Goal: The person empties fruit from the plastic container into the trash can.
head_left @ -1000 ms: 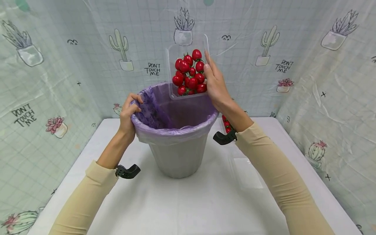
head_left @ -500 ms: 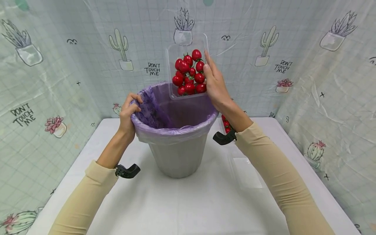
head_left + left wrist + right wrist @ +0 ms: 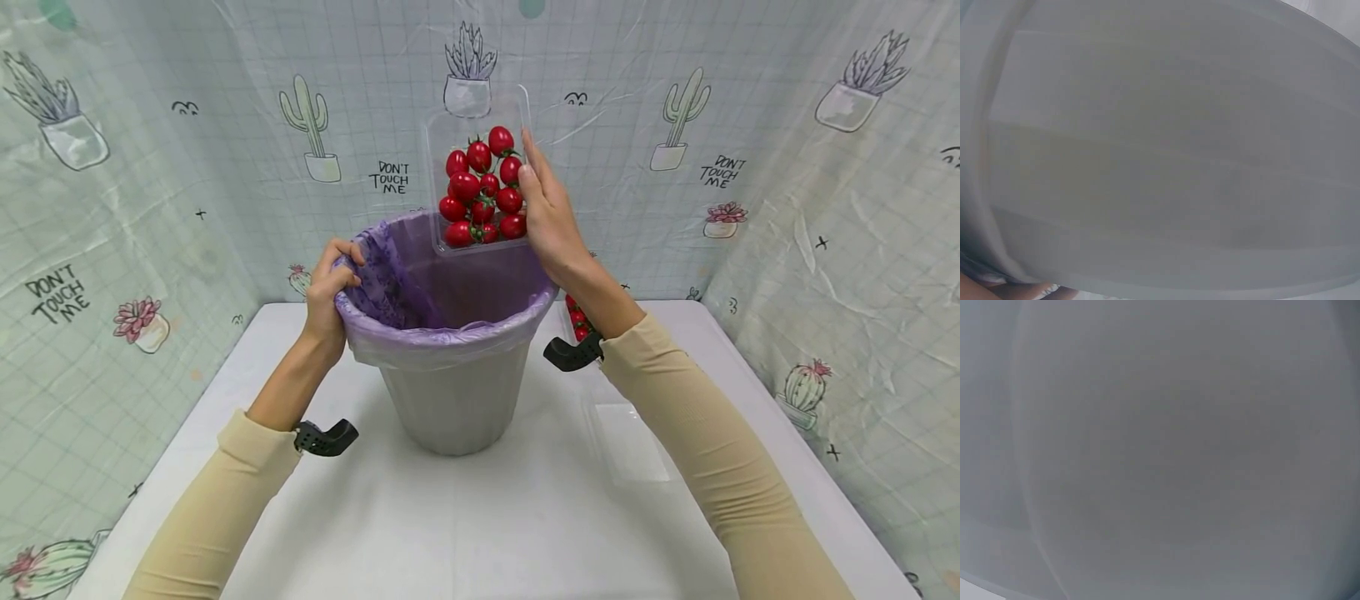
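Observation:
A grey bin (image 3: 453, 404) with a purple bag liner (image 3: 450, 337) folded over its rim stands on the table. My left hand (image 3: 327, 287) grips the left side of the rim, fingers curled over the liner. Above the back right of the bin's mouth, my right hand (image 3: 553, 212) holds a clear plastic tray (image 3: 438, 137) by its right side. The tray is tilted steeply, and red cherry tomatoes (image 3: 483, 187) with green stems sit in its lower part. In the left wrist view the bin's wall (image 3: 1166, 156) fills most of the picture; the right wrist view also shows only grey surface.
Behind my right wrist, a second tray of cherry tomatoes (image 3: 579, 321) lies partly hidden on the white table (image 3: 450, 533). A flat clear plastic lid or tray (image 3: 630, 442) lies beneath my right forearm. A printed curtain (image 3: 375, 83) surrounds the table.
Several tomatoes have slid and shifted toward the tray's lower edge. Both hands and the bin stay nearly where they were.

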`<state>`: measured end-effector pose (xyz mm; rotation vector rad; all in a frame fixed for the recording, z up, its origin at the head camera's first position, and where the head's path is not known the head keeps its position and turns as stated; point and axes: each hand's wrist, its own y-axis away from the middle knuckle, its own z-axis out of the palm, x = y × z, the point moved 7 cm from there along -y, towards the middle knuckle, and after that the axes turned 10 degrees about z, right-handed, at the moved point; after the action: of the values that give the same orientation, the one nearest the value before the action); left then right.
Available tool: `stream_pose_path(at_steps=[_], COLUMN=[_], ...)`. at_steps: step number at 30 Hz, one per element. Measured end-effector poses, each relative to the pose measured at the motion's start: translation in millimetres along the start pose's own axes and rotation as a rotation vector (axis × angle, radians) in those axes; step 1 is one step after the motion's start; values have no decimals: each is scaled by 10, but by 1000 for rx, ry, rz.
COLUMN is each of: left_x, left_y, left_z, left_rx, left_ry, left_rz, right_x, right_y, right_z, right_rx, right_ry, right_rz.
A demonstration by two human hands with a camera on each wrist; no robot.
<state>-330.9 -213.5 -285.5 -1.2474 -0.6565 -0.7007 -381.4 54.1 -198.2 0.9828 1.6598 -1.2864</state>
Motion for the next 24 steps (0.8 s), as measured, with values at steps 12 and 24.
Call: stream_pose_path(at_steps=[12,24], left_x=[10,11], left_y=[11,3], left_z=[-3,11], left_rx=[4,1], left_ry=[5,0], left_rz=[7,9], right_x=[0,-281], right_y=[-1,227], right_z=[15,42], right_rx=[-1,0], right_ry=[19,60], right_rz=[-56,-59])
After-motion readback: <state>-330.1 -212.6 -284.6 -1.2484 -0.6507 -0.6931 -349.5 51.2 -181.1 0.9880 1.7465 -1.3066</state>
